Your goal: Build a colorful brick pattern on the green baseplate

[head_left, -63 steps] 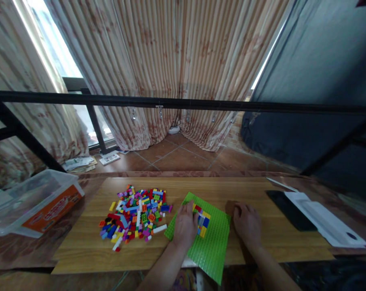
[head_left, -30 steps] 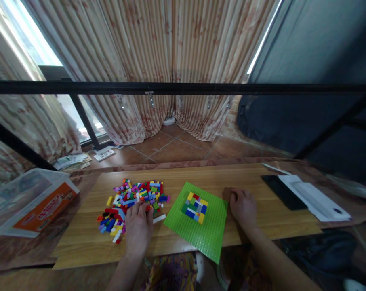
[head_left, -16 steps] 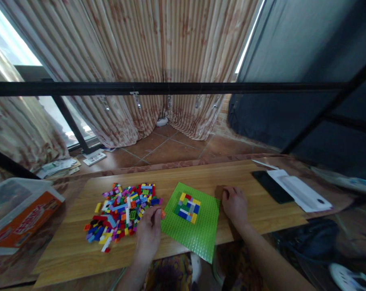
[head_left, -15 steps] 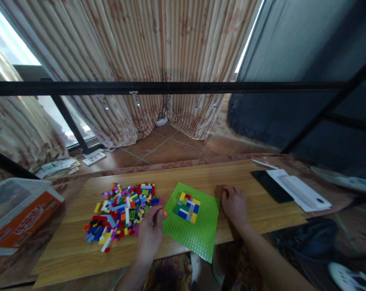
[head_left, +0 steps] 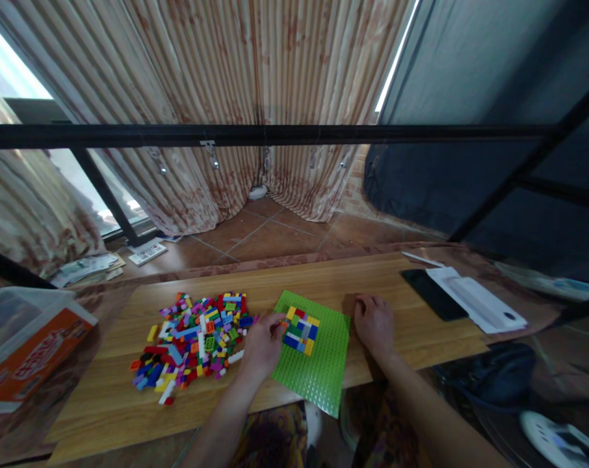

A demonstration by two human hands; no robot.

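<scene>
My left hand (head_left: 264, 344) is at the left edge of the green baseplate (head_left: 309, 380), thumb and fingertips pinched on a small orange brick (head_left: 285, 323). That brick is right against the left side of a flat, multicoloured block of bricks (head_left: 301, 330); whether it is pressed down cannot be made out. Red, yellow, blue, white, green and grey show in the block. On the wooden table, just right of the baseplate, rests my right hand (head_left: 375, 325), its fingers curled in and nothing seen in them. Left of my left hand spreads a pile of loose bricks (head_left: 197, 338).
A clear plastic tub with an orange label (head_left: 41, 351) stands at the far left. Toward the right end of the table (head_left: 324, 270) lie a dark flat object (head_left: 433, 294) and a white case (head_left: 474, 299). A black rail (head_left: 294, 134) crosses beyond the table.
My left hand has moved right and slightly up with the orange brick, from the baseplate's edge to the brick block. My right hand stays in place on the table. The view has shifted slightly.
</scene>
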